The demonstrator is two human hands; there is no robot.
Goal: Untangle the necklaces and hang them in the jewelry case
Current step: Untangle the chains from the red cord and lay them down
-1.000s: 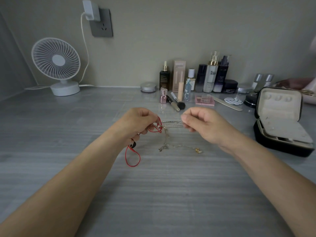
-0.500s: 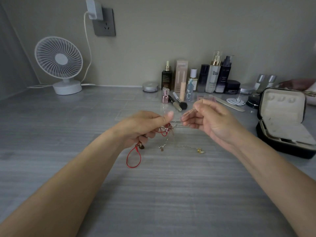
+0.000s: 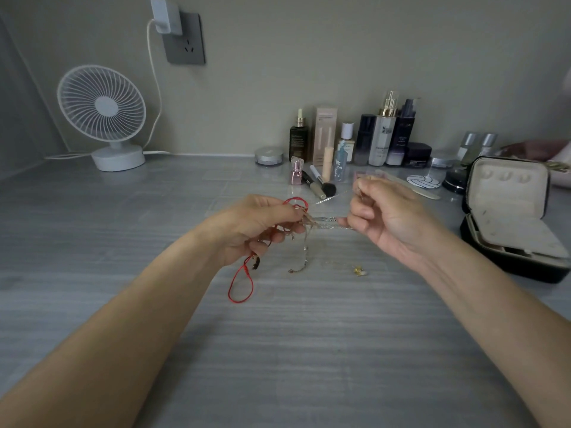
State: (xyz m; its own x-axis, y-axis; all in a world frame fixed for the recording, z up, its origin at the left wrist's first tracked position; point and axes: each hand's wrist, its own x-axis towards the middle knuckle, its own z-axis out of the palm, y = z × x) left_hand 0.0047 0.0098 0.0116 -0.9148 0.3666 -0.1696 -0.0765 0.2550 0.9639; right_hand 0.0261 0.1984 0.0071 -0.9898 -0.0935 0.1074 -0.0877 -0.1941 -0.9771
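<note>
Silver chain (image 3: 324, 220) spans sideways, left hand (image 3: 256, 227) to right hand (image 3: 386, 217)

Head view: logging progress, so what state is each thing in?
Black zip jewelry case: open, lid raised.
Red cord necklace: tangled, loop dangling.
Thin silver chains: stretched taut.
Left hand: grips red cord and chains.
Right hand: pinches the chains.
White wall charger: plugged in.

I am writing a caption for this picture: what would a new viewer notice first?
At the centre, the left hand grips a red cord necklace tangled with thin chains, which the right hand pinches. An open jewelry case stands at the right edge, a white fan at the back left.
</note>
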